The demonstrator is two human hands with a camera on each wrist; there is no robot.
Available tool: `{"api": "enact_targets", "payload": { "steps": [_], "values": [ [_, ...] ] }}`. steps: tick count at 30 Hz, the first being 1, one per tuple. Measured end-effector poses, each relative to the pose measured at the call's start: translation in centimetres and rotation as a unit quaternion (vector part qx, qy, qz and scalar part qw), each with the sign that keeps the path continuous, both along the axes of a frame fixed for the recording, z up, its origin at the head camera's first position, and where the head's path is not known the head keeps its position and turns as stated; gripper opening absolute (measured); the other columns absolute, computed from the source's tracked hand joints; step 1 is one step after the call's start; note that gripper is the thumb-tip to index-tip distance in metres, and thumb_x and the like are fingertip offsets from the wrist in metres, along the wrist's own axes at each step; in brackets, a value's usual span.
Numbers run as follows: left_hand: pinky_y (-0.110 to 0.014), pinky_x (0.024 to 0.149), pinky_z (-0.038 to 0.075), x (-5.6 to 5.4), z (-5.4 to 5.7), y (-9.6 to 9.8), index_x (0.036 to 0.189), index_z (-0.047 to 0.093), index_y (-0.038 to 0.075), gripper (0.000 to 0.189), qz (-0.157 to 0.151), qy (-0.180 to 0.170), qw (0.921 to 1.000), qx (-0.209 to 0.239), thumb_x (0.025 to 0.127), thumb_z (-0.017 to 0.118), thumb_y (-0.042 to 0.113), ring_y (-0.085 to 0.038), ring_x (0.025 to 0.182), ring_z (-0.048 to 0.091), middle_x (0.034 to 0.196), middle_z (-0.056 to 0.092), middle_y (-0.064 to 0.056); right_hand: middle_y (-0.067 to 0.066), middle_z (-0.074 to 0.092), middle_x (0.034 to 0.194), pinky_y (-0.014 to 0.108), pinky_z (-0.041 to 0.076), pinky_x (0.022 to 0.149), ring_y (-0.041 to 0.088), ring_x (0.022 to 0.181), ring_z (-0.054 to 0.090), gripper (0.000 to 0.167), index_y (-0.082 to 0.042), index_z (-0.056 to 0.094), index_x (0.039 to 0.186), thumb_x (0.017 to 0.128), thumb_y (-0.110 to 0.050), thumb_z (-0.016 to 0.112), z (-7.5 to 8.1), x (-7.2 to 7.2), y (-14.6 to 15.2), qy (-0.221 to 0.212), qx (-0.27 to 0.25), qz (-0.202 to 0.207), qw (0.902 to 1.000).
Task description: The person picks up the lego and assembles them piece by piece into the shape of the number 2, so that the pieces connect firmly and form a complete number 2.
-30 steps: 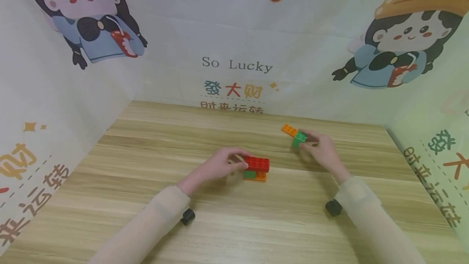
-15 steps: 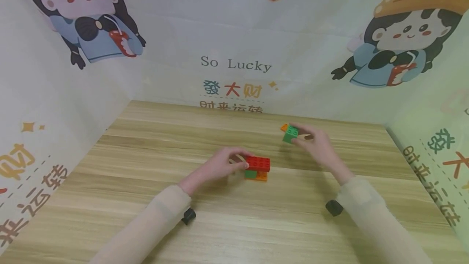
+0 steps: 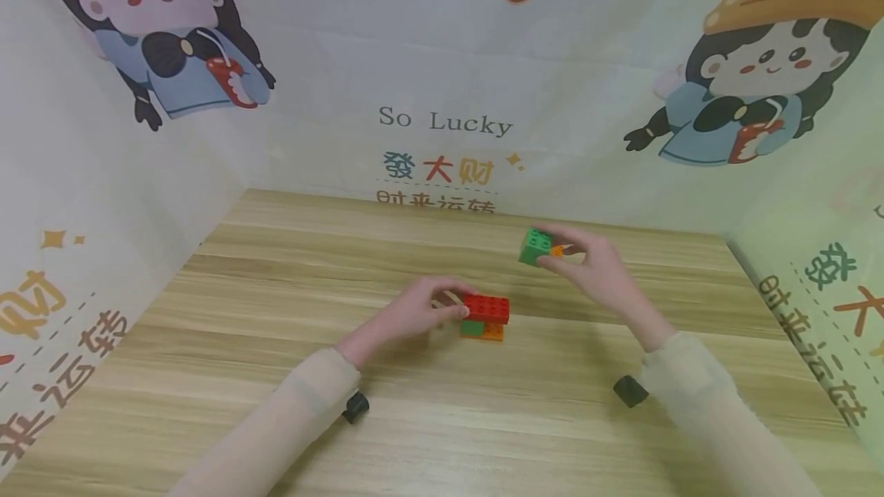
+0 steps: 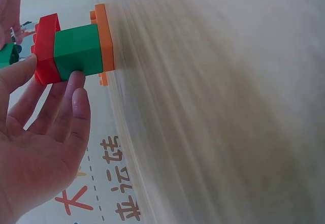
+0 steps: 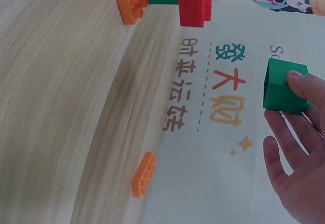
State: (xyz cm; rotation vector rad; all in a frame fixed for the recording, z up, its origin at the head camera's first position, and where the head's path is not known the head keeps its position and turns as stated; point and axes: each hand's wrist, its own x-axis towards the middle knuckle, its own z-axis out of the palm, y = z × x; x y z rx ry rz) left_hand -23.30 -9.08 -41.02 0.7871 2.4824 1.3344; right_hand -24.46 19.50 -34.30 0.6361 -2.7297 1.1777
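My left hand (image 3: 423, 309) grips the left end of a red toy building brick (image 3: 487, 308). That brick tops a small stack: under it sits a green brick (image 4: 78, 52), and at the bottom an orange plate (image 3: 493, 332) on the table. In the left wrist view the thumb rests on the red brick and a fingertip touches the green one. Farther back and to the right, my right hand (image 3: 595, 261) pinches another green brick (image 5: 285, 86) between thumb and fingers, raised above the table. A second orange plate (image 5: 144, 174) lies on the tabletop, mostly hidden behind that hand in the head view.
The wooden table (image 3: 442, 420) is enclosed at the back and sides by a white printed cloth (image 3: 331, 67). A small black object (image 3: 355, 408) shows by the left wrist and another black one (image 3: 630, 390) by the right wrist.
My right hand has carried its green brick leftward and up, away from the loose orange plate, which stays behind. The left hand and its stack hold still.
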Motion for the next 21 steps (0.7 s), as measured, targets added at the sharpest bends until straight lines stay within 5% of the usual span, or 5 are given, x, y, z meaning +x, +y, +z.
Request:
{"api": "enact_targets", "payload": {
  "steps": [9,21],
  "values": [
    [-0.032,0.073,0.060,0.2,0.1,0.1,0.126,0.066,0.011,0.033,0.005,-0.006,1.0000,0.001,0.094,0.067,0.015,-0.023,0.100,0.069,0.120,0.070,-0.012,0.008,0.071,0.122,0.038,0.053,0.086,0.026,0.102,0.064,0.048,-0.018,0.060,0.136,0.090,-0.019,0.073,0.4,0.9,-1.2,0.011,0.001,0.024,0.9996],
    [-0.034,0.071,0.061,0.0,-0.1,0.0,0.126,0.066,0.011,0.032,0.008,-0.013,0.9999,0.004,0.094,0.066,0.015,-0.021,0.099,0.069,0.121,0.070,-0.010,0.006,0.069,0.128,0.043,0.054,0.092,0.022,0.108,0.065,0.049,-0.016,0.061,0.135,0.088,-0.015,0.075,0.7,1.7,-2.2,0.044,0.003,0.063,0.9970]
  ]
}}
